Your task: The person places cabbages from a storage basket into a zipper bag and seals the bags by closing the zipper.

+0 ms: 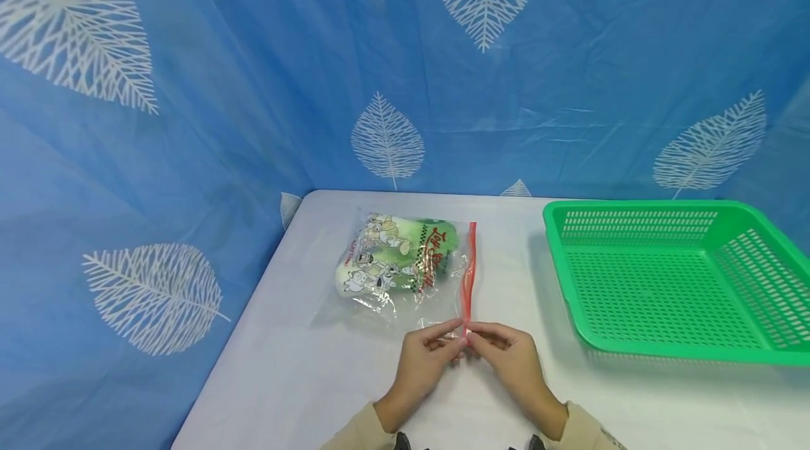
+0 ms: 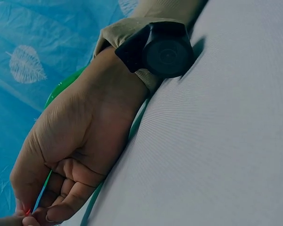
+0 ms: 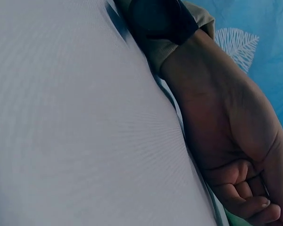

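A clear zip bag (image 1: pixel 405 313) with a red zip strip (image 1: pixel 471 253) along its right side lies on the white table. Inside it is a rounded green and white item (image 1: pixel 399 253) printed with cartoon figures and red lettering. At the strip's near end, my left hand (image 1: pixel 422 360) pinches the bag's edge between thumb and fingers. Facing it, my right hand (image 1: pixel 514 363) pinches the same corner, fingertips meeting those of the left. In the left wrist view a bit of red shows at the left hand's (image 2: pixel 70 141) fingertips. The right hand (image 3: pixel 236 127) has its other fingers curled in.
A green plastic basket (image 1: pixel 633 348) with mesh walls stands on the right of the white table (image 1: pixel 272 365). Blue cloth (image 1: pixel 569 84) with white leaf prints hangs behind the table and along its left side.
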Action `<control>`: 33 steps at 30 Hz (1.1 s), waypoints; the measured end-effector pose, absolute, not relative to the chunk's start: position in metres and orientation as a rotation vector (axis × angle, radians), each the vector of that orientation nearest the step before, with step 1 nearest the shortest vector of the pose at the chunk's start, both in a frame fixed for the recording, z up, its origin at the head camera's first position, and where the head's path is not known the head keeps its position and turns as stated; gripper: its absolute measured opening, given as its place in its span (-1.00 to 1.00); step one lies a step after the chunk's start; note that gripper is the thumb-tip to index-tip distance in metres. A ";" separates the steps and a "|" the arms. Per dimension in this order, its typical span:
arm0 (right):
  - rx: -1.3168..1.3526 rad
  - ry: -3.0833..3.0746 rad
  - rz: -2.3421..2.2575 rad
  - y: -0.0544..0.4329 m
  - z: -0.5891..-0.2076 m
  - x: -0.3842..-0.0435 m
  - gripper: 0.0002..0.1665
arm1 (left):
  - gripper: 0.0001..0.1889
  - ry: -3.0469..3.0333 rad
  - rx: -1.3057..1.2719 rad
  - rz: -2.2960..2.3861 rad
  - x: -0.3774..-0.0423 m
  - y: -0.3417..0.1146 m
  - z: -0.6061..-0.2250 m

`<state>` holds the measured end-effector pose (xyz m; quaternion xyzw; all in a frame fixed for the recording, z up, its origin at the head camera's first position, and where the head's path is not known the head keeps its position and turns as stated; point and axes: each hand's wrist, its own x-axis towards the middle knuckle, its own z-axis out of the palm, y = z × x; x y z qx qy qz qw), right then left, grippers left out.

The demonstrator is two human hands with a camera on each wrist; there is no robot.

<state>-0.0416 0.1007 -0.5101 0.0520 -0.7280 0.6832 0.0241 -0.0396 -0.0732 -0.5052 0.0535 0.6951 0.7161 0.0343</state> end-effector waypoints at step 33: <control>-0.114 -2.146 1.970 0.090 -0.501 -0.093 -0.80 | -0.67 2.019 0.145 2.235 -0.032 -0.069 -0.501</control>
